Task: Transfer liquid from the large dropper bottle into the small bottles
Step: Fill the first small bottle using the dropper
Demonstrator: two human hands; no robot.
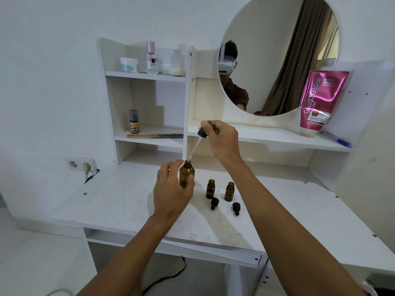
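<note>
Hands: left hand point(171, 189) wraps large amber glass dropper bottle point(186, 174) on white counter point(119, 199); right hand point(220, 139) pinches black rubber-bulbed glass pipette point(195, 148), tip at bottle mouth. Two small amber bottles point(210, 189) stand open nearby. Glass: light, fragile, likely slippery; grip bulb collar.

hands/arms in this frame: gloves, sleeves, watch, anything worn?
Nothing worn that shows. Left hand and right hand are bare, no gloves, no visible rings. Both forearms are bare to the frame edge: no sleeves, watch or bands in view.
</note>
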